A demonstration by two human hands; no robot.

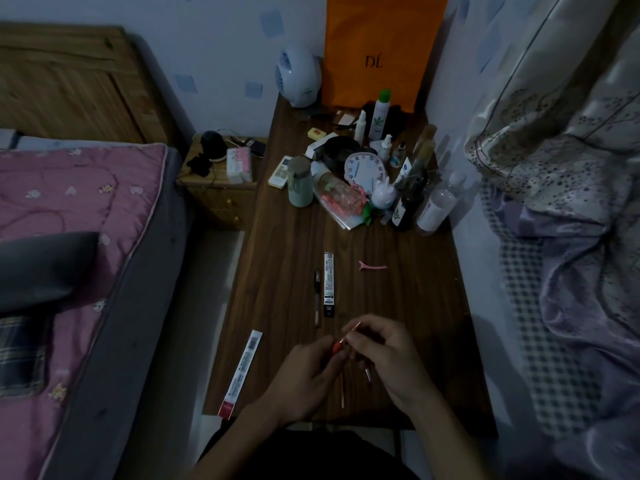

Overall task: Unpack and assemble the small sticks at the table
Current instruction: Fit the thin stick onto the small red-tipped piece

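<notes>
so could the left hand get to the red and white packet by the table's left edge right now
Probably yes, once freed. The packet lies flat just outside the left hand, with bare table between them. But both hands, the right hand too, are pinching a thin stick.

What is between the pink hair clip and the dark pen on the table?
In the head view, the black and white packet lies between the pink hair clip and the dark pen.

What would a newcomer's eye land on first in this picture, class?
Probably the orange bag standing against the wall at the table's far end, above a clutter of bottles. Next, the left hand and right hand at the near edge, pinching a thin stick between them.
</notes>
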